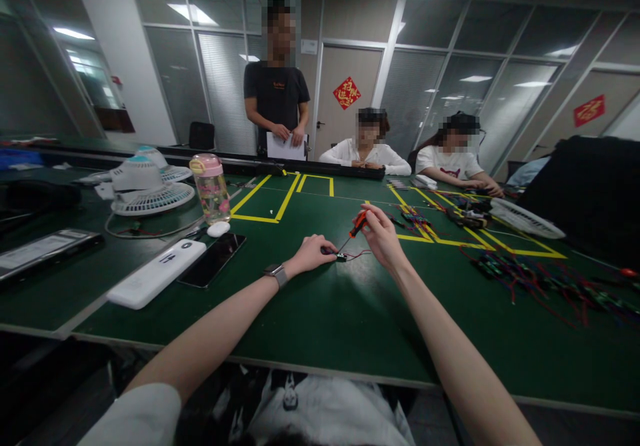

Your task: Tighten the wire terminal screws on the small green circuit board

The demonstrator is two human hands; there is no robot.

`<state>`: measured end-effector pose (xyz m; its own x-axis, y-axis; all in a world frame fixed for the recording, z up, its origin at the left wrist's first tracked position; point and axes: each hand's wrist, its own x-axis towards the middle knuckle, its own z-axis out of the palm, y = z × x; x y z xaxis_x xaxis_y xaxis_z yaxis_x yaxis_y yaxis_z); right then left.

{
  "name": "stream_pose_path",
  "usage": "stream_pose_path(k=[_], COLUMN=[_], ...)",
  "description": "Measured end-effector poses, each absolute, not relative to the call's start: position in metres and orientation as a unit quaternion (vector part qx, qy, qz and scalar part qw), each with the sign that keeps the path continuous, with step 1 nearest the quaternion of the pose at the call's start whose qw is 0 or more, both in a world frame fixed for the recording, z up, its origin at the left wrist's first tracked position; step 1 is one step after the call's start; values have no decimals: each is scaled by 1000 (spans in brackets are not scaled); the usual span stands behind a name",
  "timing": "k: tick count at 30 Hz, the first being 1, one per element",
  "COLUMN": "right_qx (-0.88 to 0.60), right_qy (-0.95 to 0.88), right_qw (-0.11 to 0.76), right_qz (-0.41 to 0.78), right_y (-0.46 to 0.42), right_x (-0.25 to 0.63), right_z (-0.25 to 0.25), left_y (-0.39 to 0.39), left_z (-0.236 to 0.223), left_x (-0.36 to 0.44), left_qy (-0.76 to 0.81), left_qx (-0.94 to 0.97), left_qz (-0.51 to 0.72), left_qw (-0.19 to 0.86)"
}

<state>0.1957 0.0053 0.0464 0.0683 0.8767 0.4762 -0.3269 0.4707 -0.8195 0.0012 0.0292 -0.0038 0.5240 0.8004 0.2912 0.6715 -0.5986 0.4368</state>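
My right hand point(381, 233) is closed around the orange and black handle of a screwdriver point(359, 223). The thin shaft slants down to the left, its tip at a small circuit board point(341, 257) on the green tabletop. Red and dark wires trail from the board to the right. My left hand point(311, 254), with a watch on the wrist, pinches the board's left end against the table. Its fingertips partly cover the board, and whether the screwdriver tip touches a screw is too small to tell.
Left of my hands lie a black phone point(213, 260), a white numbered device point(157, 274) and a pink-lided bottle point(211, 189), with white fans point(150, 186) behind. To the right is a heap of wired boards point(545, 283). Several people are across the table point(300, 319); one stands holding paper point(286, 146).
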Motion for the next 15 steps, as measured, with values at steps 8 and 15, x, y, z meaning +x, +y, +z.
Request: stream_pose_path(k=[8,15], right_qx=[-244,-239], right_qy=[-509,-483], right_qw=[684,684], right_qz=[462,492], right_y=[6,7], right_x=[198,200], right_z=[48,46], left_y=[29,28], left_z=[-3,-2], left_x=[3,3], left_qy=[440,436], left_qx=[857,858], left_qz=[231,233], left_qw=[134,139])
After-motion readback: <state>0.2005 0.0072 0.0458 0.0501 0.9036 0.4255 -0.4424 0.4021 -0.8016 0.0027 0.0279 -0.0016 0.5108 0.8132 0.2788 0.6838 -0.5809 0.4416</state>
